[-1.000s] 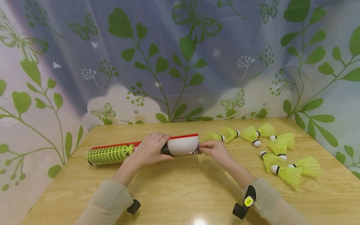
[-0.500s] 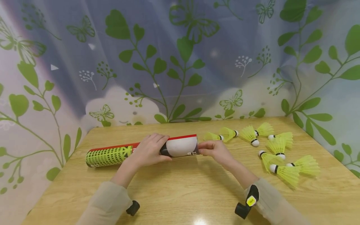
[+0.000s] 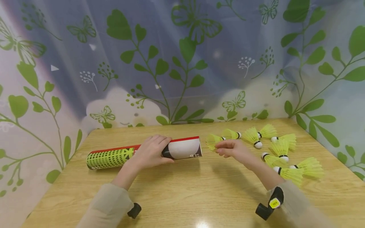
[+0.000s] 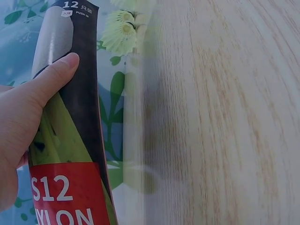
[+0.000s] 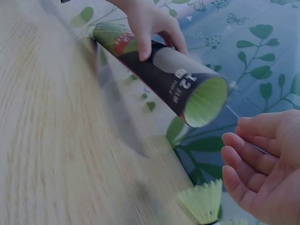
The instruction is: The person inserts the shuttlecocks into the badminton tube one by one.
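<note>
A shuttlecock tube (image 3: pixel 183 148) lies lengthwise across the table, its far end yellow-green mesh print, its near end white and black. My left hand (image 3: pixel 152 152) grips it from above around the middle, thumb along the black side (image 4: pixel 83 79) in the left wrist view. A yellow-green skirt (image 5: pixel 206 102) fills the tube's round mouth in the right wrist view. Just right of that mouth, apart from it, is my right hand (image 3: pixel 235 152), fingers relaxed and bent with nothing between them. In the head view its fingertips overlap a yellow shuttlecock (image 3: pixel 214 141) lying behind.
Several yellow shuttlecocks with white corks lie on the right of the wooden table (image 3: pixel 182 196), among them one near the back (image 3: pixel 251 136) and one at the front (image 3: pixel 291 174). A leaf-print curtain (image 3: pixel 182 63) hangs behind the table.
My right hand was at the tube's mouth with its fingertips against the rim. It has pulled away to the right. My left hand keeps its grip on the tube.
</note>
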Action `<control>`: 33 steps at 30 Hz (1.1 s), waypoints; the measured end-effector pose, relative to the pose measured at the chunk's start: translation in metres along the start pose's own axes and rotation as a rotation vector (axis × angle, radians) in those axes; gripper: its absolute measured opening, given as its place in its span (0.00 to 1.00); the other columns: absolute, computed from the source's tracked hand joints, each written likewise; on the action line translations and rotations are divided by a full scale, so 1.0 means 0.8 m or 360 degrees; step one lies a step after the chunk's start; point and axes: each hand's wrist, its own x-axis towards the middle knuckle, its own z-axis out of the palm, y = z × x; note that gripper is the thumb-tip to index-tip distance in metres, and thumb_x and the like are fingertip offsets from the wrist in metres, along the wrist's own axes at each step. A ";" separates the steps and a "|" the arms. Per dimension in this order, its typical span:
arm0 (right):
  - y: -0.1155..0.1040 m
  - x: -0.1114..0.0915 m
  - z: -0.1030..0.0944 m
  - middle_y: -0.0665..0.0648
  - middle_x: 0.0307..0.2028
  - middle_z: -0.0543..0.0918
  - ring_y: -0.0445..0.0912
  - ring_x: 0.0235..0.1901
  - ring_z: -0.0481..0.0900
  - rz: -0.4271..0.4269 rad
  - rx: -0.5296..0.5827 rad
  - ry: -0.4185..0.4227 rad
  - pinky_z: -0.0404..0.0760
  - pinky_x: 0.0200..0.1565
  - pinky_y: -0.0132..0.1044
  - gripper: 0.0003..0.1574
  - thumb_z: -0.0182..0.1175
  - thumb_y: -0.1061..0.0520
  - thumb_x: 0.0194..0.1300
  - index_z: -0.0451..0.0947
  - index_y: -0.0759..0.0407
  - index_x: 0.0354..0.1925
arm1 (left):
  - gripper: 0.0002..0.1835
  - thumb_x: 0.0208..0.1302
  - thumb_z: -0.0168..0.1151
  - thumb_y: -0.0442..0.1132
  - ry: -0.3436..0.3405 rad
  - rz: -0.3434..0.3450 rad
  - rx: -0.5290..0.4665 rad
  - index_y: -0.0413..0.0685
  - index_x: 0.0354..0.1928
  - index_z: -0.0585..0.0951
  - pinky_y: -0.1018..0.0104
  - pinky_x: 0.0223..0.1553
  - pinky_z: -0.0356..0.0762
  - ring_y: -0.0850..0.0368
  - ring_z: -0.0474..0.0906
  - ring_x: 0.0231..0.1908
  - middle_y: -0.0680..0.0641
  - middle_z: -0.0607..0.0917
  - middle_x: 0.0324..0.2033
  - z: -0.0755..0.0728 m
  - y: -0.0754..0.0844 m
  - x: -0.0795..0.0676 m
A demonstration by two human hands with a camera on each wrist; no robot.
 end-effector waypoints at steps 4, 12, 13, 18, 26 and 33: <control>0.003 -0.016 -0.025 0.64 0.46 0.80 0.55 0.45 0.77 0.0034 -0.0037 0.0019 0.74 0.48 0.53 0.27 0.57 0.53 0.65 0.71 0.71 0.55 | 0.41 0.41 0.73 0.58 0.0003 -0.0003 0.0012 0.39 0.54 0.76 0.53 0.49 0.72 0.48 0.74 0.47 0.44 0.80 0.46 0.002 -0.002 0.000; 0.010 -0.044 -0.068 0.62 0.47 0.80 0.44 0.42 0.79 0.0058 -0.0127 0.0113 0.77 0.46 0.44 0.28 0.55 0.51 0.67 0.70 0.70 0.57 | 0.41 0.40 0.73 0.59 0.0014 -0.0006 0.0017 0.39 0.53 0.76 0.53 0.48 0.73 0.48 0.75 0.45 0.44 0.80 0.45 0.002 -0.002 0.001; 0.011 -0.047 -0.073 0.63 0.47 0.80 0.43 0.42 0.79 0.0057 -0.0149 0.0120 0.77 0.46 0.43 0.28 0.54 0.51 0.67 0.70 0.71 0.57 | 0.41 0.40 0.73 0.60 0.0011 -0.0004 0.0026 0.39 0.53 0.76 0.53 0.48 0.73 0.48 0.75 0.45 0.44 0.80 0.45 0.002 -0.002 0.001; 0.016 -0.064 -0.095 0.57 0.43 0.82 0.40 0.39 0.79 0.0074 -0.0180 0.0184 0.79 0.42 0.38 0.27 0.53 0.53 0.68 0.70 0.73 0.56 | 0.41 0.40 0.73 0.60 -0.0010 -0.0016 0.0041 0.40 0.54 0.76 0.53 0.49 0.72 0.48 0.75 0.46 0.44 0.80 0.46 0.000 -0.001 0.001; 0.031 -0.095 -0.132 0.38 0.40 0.80 0.37 0.39 0.79 0.0157 -0.0208 0.0249 0.78 0.42 0.34 0.26 0.50 0.51 0.70 0.70 0.68 0.57 | 0.41 0.41 0.73 0.59 -0.0035 0.0007 0.0032 0.38 0.54 0.76 0.54 0.50 0.72 0.48 0.75 0.46 0.43 0.80 0.46 0.005 0.001 0.002; 0.037 -0.119 -0.170 0.35 0.41 0.77 0.33 0.40 0.77 0.0222 -0.0372 0.0274 0.78 0.41 0.34 0.29 0.48 0.50 0.71 0.65 0.72 0.59 | 0.41 0.40 0.73 0.59 -0.0025 -0.0007 0.0030 0.38 0.54 0.76 0.55 0.48 0.73 0.48 0.75 0.45 0.43 0.80 0.46 0.006 -0.003 0.000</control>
